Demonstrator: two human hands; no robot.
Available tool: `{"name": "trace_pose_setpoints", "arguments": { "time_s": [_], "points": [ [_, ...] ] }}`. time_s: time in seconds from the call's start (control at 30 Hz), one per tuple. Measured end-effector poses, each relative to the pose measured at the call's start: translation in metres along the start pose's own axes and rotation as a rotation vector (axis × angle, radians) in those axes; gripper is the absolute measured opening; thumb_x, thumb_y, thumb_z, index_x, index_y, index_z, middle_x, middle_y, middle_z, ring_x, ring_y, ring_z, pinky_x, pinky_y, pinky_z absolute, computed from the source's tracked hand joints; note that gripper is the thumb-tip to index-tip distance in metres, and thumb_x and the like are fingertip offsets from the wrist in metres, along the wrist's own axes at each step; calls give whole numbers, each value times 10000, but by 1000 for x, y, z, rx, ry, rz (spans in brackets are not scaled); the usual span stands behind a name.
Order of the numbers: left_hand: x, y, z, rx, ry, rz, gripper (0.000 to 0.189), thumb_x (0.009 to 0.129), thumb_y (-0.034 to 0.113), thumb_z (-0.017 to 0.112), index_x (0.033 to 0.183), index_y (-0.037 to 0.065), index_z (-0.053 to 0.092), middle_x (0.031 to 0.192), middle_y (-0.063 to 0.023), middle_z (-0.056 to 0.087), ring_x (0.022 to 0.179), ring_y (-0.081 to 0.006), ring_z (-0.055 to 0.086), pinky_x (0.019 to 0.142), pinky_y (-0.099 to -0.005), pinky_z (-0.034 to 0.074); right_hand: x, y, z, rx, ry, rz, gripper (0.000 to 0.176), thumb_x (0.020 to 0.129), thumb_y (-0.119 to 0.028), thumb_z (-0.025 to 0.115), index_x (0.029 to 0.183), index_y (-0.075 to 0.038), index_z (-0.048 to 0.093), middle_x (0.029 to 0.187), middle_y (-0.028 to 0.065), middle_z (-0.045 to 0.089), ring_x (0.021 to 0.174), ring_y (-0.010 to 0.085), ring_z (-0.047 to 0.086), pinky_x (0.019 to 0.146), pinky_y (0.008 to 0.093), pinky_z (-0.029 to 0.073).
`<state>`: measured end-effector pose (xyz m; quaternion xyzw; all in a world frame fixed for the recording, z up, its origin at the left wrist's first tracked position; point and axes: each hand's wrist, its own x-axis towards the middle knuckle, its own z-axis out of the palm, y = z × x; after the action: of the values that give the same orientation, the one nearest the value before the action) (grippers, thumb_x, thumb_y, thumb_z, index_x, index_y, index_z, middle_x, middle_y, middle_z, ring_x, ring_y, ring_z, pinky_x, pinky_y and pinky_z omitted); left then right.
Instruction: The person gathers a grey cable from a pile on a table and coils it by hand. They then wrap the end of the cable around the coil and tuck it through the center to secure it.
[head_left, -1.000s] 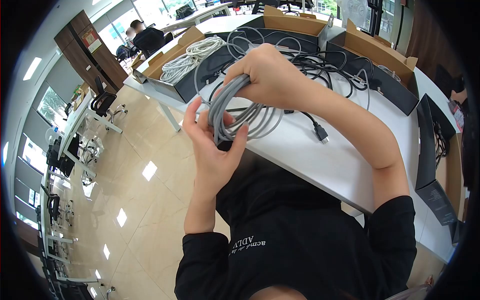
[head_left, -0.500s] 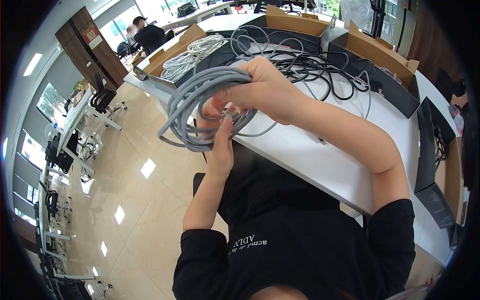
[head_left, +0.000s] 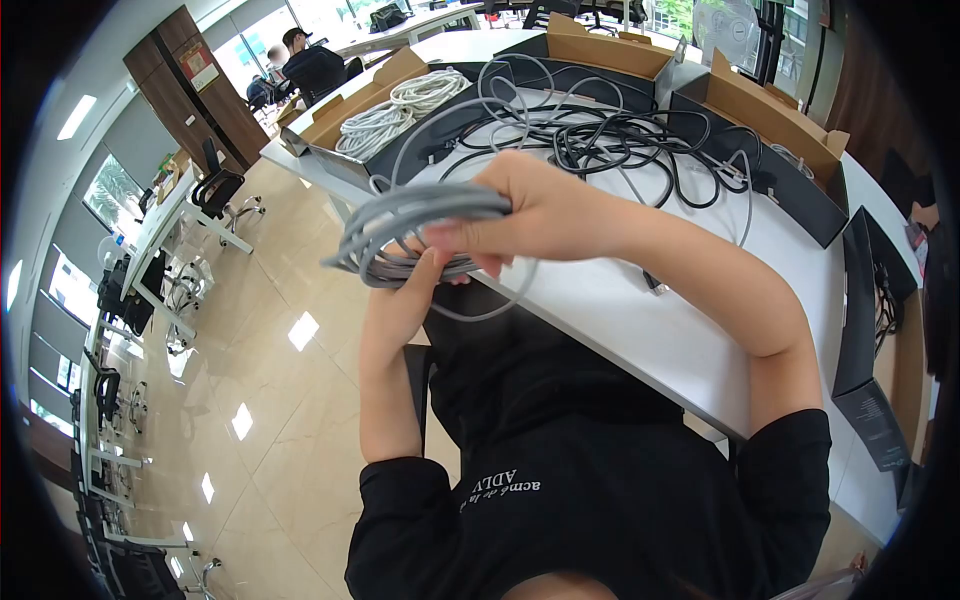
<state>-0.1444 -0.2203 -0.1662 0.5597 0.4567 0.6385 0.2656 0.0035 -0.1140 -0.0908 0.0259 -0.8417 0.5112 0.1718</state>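
Observation:
A coil of grey cable (head_left: 385, 225) is held up in front of me, off the table's front left edge. My right hand (head_left: 525, 215) grips the top and right side of its loops. From below, my left hand (head_left: 408, 290) is closed round the lower part, thumb on top; its other fingers are mostly hidden by the loops. One strand hangs in a bow under my right hand, and another runs up toward the cables on the table. Black cables (head_left: 610, 145) lie tangled on the white table (head_left: 640, 320), with grey strands among them.
An open box (head_left: 400, 75) holds coiled white cables (head_left: 430, 92). More open boxes stand along the back, such as one box (head_left: 610, 50) and another box (head_left: 770, 110); at the right a box (head_left: 875, 400) contains black cables. A person (head_left: 305, 65) sits at the far left.
The coil has tipped flatter, and its lower loops have drawn up. My left hand has moved down and left; my right hand has dropped slightly. The view has shifted a little.

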Motion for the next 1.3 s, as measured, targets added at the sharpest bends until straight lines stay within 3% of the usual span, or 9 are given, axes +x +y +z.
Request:
{"name": "trace_pose_setpoints", "arguments": {
  "time_s": [0.2,0.43,0.57,0.7,0.73,0.93,1.03,1.27,1.3],
  "points": [
    [-5,8,-11,520,239,27,122,784,102,573,826,-11,586,729,-40,592,684,-110,542,597,-254,442,-2,-7,6,-398,-160,33,405,821,-381,586,703,4,620,513,19,525,496,93,504,462,245,382],
    [-2,19,-7,605,261,-38,307,723,229,707,636,13,505,562,10,484,500,-58,428,439,-212,328,6,10,-10,61,9,-21,318,831,-319,580,754,-12,616,525,2,501,457,64,435,416,238,325],
    [3,13,-10,376,271,160,324,704,245,729,753,-14,542,560,23,477,530,-47,399,495,-194,328,5,-12,-21,28,282,69,325,799,-316,615,690,-11,581,432,-23,389,405,50,356,410,223,276],
    [3,19,-5,160,221,196,231,812,110,614,952,-58,539,787,-54,587,747,-84,543,659,-208,425,5,-5,-35,132,280,4,315,799,-302,614,659,-24,567,429,-50,309,389,50,271,452,225,296],
    [3,22,-11,90,70,158,175,848,38,541,984,-70,518,891,-87,599,853,-114,563,751,-219,436,5,-4,-38,139,270,-6,318,793,-298,617,660,-12,577,431,-48,322,389,51,284,439,223,294],
    [11,5,-23,44,120,136,150,799,16,593,926,-43,540,813,-64,605,796,-113,571,710,-224,451,6,-6,-40,24,306,-13,295,799,-279,619,666,-19,573,434,-48,327,392,42,263,427,214,252],
    [12,7,-7,616,483,239,185,727,32,661,873,4,551,730,-54,584,724,-120,571,641,-234,446,6,-5,-44,-146,362,26,287,786,-273,627,661,-19,580,437,-43,346,392,39,276,412,212,235],
    [20,-2,2,1127,340,42,297,656,189,733,801,26,532,744,-85,560,697,-241,550,627,-333,442,7,-3,-47,-67,394,61,271,787,-261,617,658,-26,580,430,-52,338,385,29,279,412,214,232],
    [23,-8,1,1095,316,112,303,656,195,734,804,24,533,754,-89,560,711,-244,550,634,-333,442,6,-4,-52,-39,404,31,269,793,-261,610,668,-25,577,428,-55,331,384,29,274,414,214,234]
  ]
}}
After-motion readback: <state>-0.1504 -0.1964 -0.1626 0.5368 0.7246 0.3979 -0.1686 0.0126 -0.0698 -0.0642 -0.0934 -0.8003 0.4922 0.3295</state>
